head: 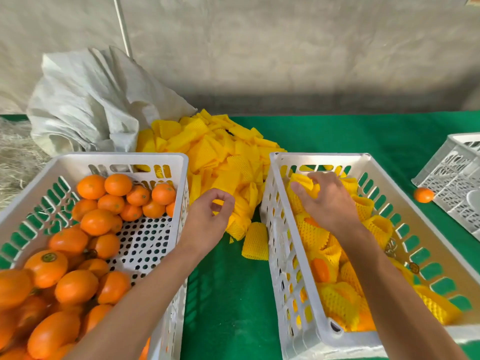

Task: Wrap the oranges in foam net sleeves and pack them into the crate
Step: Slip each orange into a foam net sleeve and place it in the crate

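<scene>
two white plastic crates sit on the green table (337, 131); the left crate (117, 159) holds bare oranges (75, 287), and the right crate (368, 162) holds oranges already in yellow foam net sleeves (314, 235); the right hand (324, 201) is inside the right crate at its far end, palm down, fingers curled over a wrapped orange (305, 187) with the thumb stretched out to the left of it; the left hand (207, 219) hovers in the gap between the crates, thumb and forefinger bent into a ring with their tips close together, the other fingers curled under; whether those tips pinch anything i cannot tell; just beyond and beneath the left fingers lies the pile of loose sleeves (215, 152), and one sleeve (255, 241) stands apart to the right of the wrist; behind the pile slumps a white sack (85, 100); far to the right of the right fingers a lone orange (424, 195) rests against a third crate (452, 172)
</scene>
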`<state>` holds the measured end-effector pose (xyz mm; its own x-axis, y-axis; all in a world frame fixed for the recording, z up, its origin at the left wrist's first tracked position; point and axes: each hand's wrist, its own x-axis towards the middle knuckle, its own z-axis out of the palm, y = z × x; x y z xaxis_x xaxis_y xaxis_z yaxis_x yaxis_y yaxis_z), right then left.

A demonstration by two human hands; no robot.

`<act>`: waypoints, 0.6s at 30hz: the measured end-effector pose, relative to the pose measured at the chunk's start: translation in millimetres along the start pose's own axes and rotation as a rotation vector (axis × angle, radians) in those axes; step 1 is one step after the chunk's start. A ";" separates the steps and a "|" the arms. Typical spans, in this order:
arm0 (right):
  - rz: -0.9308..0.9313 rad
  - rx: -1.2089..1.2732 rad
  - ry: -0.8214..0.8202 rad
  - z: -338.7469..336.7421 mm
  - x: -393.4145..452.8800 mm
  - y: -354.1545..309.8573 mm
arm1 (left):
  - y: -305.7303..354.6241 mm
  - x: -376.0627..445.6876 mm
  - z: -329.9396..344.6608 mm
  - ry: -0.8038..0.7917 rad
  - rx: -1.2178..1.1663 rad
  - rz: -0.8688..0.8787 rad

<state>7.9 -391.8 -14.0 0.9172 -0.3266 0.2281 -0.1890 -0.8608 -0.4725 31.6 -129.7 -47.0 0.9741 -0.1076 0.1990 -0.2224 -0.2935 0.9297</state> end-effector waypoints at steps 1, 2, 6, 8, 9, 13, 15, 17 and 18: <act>-0.088 0.016 0.075 -2.2 -1.7 -10.1 | 2.0 -0.2 -2.6 0.035 0.029 0.044; -0.182 0.037 0.120 -2.5 -3.3 -22.1 | 4.0 0.1 -7.2 0.078 0.043 0.085; -0.431 0.053 -0.043 19.9 -2.9 -69.9 | 3.7 11.0 -36.4 0.203 0.059 0.119; -0.465 -0.015 -0.178 44.9 6.8 -86.3 | -2.4 21.0 -56.5 0.195 0.114 0.043; -0.457 -0.047 -0.243 58.8 13.0 -92.9 | -7.1 25.9 -68.8 0.177 0.186 0.026; -0.368 -0.159 -0.458 114.4 40.2 -102.4 | -41.0 35.5 -127.0 0.065 0.713 0.051; -0.325 -0.186 -0.504 135.4 55.1 -104.6 | -67.0 34.4 -156.0 0.002 0.936 -0.053; -0.303 -0.202 -0.543 153.3 68.2 -107.2 | -92.7 30.1 -178.9 -0.041 0.993 -0.151; -0.297 -0.222 -0.558 161.3 73.1 -107.7 | -103.3 28.6 -186.9 -0.053 0.996 -0.178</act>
<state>151.9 -260.0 -83.8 0.9739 0.1366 -0.1814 0.0870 -0.9624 -0.2575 90.2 75.0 -79.5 0.9987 -0.0194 0.0464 -0.0307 -0.9657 0.2579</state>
